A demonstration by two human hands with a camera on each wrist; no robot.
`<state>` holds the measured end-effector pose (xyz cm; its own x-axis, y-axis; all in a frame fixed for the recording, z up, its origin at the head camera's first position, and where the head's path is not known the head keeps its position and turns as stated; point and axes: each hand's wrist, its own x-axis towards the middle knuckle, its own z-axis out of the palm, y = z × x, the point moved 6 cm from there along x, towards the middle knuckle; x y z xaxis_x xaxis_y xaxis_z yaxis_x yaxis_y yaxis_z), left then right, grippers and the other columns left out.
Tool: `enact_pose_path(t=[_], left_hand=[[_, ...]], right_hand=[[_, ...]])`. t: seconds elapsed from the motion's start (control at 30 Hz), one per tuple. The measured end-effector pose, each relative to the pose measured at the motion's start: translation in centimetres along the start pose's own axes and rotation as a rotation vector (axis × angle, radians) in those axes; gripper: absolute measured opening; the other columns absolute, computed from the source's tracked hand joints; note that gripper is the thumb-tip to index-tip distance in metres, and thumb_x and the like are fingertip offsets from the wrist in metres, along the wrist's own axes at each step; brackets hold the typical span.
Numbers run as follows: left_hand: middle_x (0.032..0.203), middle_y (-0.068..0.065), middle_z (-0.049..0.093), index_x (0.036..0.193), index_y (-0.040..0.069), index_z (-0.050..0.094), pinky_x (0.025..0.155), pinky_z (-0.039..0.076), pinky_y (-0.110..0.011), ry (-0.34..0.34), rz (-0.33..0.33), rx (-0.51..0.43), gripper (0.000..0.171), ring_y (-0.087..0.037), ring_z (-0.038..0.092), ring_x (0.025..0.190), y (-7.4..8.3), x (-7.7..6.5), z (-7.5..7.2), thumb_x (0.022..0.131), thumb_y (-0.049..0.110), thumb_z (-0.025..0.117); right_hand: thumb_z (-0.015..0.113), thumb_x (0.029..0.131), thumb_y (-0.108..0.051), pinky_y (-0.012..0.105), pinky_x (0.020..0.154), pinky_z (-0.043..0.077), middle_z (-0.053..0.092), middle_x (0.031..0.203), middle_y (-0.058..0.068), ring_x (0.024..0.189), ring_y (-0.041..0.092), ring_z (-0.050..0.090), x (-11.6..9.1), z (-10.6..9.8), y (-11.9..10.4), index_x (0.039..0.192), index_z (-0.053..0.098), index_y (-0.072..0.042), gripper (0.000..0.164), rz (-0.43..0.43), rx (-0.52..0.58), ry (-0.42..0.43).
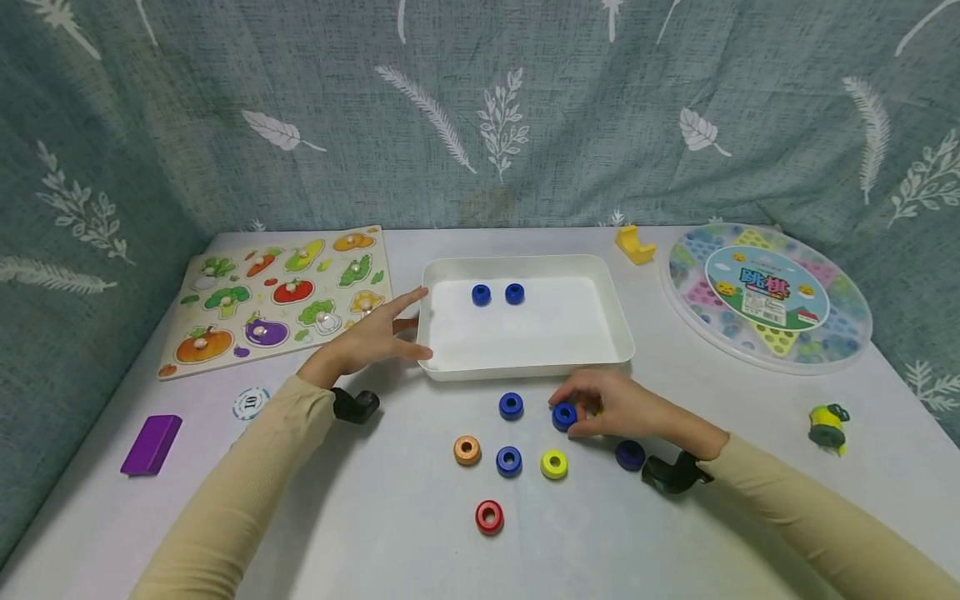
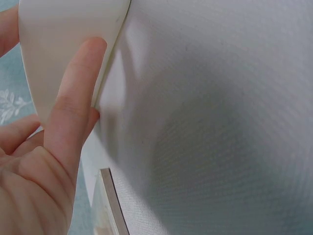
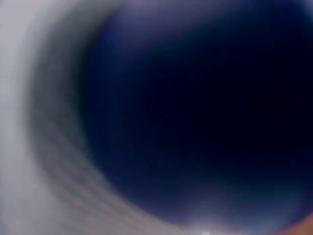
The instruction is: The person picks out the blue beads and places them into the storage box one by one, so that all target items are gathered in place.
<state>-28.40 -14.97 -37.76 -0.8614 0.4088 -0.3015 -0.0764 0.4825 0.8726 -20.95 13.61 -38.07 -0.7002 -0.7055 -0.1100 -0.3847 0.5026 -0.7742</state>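
Note:
My right hand [image 1: 611, 404] pinches a blue ring [image 1: 564, 417] between thumb and fingers, just in front of the white tray [image 1: 525, 372]. Beneath that hand a bit of yellow peeks out, mostly hidden. A darker blue ring [image 1: 630, 455] lies by the right wrist, and a blurred dark blue shape [image 3: 195, 107] fills most of the right wrist view. My left hand [image 1: 375, 335] rests at the tray's left end with spread, fairly straight fingers; its thumb [image 2: 80, 85] lies along the tray wall [image 2: 54, 44]. Two blue rings [image 1: 481, 295] sit inside the tray.
Before the tray lie more blue rings [image 1: 508, 461], an orange ring [image 1: 467, 450], a yellow ring [image 1: 554, 464] and a red ring [image 1: 489, 517]. A vegetable puzzle board [image 1: 292, 292] and purple block [image 1: 152, 445] lie left; a round game box [image 1: 772, 296] lies right.

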Motion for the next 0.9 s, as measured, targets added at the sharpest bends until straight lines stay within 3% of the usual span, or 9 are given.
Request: enact_pose_path(t=[0.27,0.47,0.7,0.9], left_hand=[[0.158,-0.007,0.003,0.154,0.02,0.009,0.106,0.024,-0.057,0.004,-0.003,0.003,0.099,-0.035,0.023,0.139,0.0,0.0,0.0,0.08,0.014,0.075],[0.158,-0.006,0.003,0.154,0.02,0.009,0.106,0.024,-0.057,0.002,-0.006,-0.005,0.099,-0.034,0.023,0.139,0.0,0.0,0.0,0.08,0.013,0.075],[0.158,-0.004,0.004,0.154,0.021,0.01,0.106,0.025,-0.056,0.008,-0.016,-0.008,0.1,-0.033,0.024,0.139,-0.2,0.0,-0.2,0.079,0.013,0.076],[0.158,-0.004,0.006,0.153,0.022,0.012,0.106,0.026,-0.055,0.012,-0.018,-0.02,0.1,-0.032,0.025,0.139,0.0,0.0,-0.1,0.078,0.012,0.077]], right_hand=[[0.075,0.08,-0.008,0.023,0.062,0.046,0.059,0.089,-0.001,0.07,0.011,0.054,-0.2,-0.7,-0.5,0.112,0.064,-0.003,0.034,-0.001,0.023,0.0],[0.074,0.081,-0.009,0.026,0.065,0.044,0.062,0.087,-0.001,0.071,0.013,0.056,0.3,-3.2,-2.3,0.114,0.063,-0.001,0.035,-0.046,0.012,0.038],[0.073,0.082,-0.005,0.028,0.067,0.045,0.064,0.093,0.005,0.074,0.015,0.057,3.3,-8.2,-3.5,0.115,0.064,0.001,0.035,-0.039,-0.063,0.14],[0.069,0.086,-0.007,0.029,0.069,0.047,0.062,0.099,0.012,0.08,0.02,0.058,6.7,-11.6,-1.6,0.12,0.061,0.003,0.037,0.105,-0.035,0.197]])
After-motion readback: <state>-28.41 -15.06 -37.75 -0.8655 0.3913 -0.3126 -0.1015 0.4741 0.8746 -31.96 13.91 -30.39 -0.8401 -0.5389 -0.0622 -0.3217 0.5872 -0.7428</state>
